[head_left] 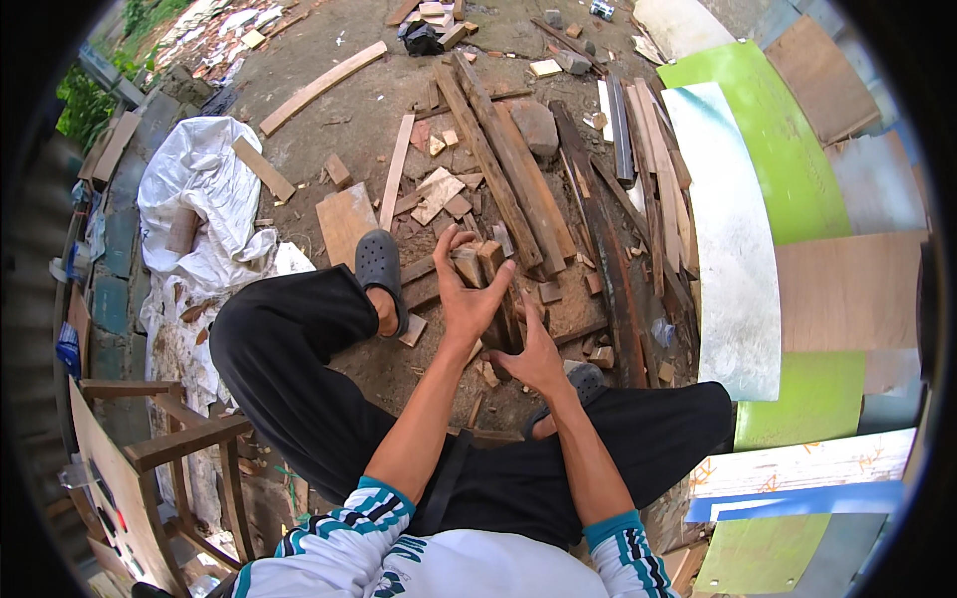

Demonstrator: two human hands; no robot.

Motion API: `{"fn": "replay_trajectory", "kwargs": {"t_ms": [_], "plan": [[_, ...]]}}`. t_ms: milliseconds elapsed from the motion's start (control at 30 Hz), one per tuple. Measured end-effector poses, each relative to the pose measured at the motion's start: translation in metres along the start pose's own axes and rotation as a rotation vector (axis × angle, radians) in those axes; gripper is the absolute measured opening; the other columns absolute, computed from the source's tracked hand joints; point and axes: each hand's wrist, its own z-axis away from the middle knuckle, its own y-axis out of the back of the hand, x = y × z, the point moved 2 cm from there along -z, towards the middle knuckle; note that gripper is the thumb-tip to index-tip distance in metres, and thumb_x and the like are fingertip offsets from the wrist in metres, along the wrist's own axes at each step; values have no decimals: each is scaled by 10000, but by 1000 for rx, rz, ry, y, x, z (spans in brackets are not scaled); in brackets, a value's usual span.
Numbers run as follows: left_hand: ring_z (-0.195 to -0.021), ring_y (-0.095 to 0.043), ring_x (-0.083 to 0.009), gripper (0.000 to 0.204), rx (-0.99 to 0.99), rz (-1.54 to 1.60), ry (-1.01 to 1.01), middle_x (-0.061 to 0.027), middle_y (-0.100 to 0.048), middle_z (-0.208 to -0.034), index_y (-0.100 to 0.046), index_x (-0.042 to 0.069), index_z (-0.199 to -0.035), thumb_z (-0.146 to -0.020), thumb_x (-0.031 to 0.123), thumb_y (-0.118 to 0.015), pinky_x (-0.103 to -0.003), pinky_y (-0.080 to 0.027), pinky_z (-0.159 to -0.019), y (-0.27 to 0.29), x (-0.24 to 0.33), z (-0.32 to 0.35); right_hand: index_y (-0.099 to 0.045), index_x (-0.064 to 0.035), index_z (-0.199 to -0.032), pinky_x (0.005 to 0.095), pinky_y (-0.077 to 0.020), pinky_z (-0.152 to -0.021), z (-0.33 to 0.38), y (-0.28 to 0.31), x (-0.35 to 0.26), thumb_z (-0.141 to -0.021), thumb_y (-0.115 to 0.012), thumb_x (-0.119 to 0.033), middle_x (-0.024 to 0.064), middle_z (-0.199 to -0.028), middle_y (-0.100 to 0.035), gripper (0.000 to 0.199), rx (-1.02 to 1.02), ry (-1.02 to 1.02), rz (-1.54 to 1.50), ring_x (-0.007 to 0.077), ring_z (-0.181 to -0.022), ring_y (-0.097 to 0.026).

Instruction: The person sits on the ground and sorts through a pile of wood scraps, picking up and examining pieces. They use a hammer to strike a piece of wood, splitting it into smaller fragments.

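I squat over a dirt floor strewn with wood offcuts. My left hand [462, 291] wraps around a short upright wooden block [478, 261] between my feet, fingers curled over its far side. Lower down, my right hand [535, 357] presses against the same bundle of short dark wood pieces [506, 324]. A grey clog [378, 265] is on my left foot, beside the block. My other grey clog [581, 379] shows just right of my right hand.
Long dark planks [518, 169] lie ahead. Green, white and brown sheet panels [768, 149] curve along the right. A white tarp [204, 199] lies to the left, and a wooden stool frame [184, 448] stands at lower left. Small scraps [439, 189] litter the ground.
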Motion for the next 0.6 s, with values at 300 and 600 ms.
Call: {"fn": "replay_trajectory", "kwargs": {"t_ms": [300,600], "plan": [[-1207,-493,-279,984,44,-51,-120,-165,-481,-1272,-133,89,-1503,-805,223,-813,-455,-439,-987,10,37,3,-387,-3,-1381,470,-519,-863,-17,-19,-24,-718,-856,-280,263,-1169,-629,858,144,113,-113,432,-1077,-632],[-932,-593,-154,699,-223,394,258,-55,-607,-992,-561,42,-1149,-745,558,-804,-331,-480,-827,78,28,-13,-450,17,-1290,427,-526,-840,-24,-42,-60,-676,-823,-215,237,-1067,-660,755,-20,200,-214,386,-991,-669]]}}
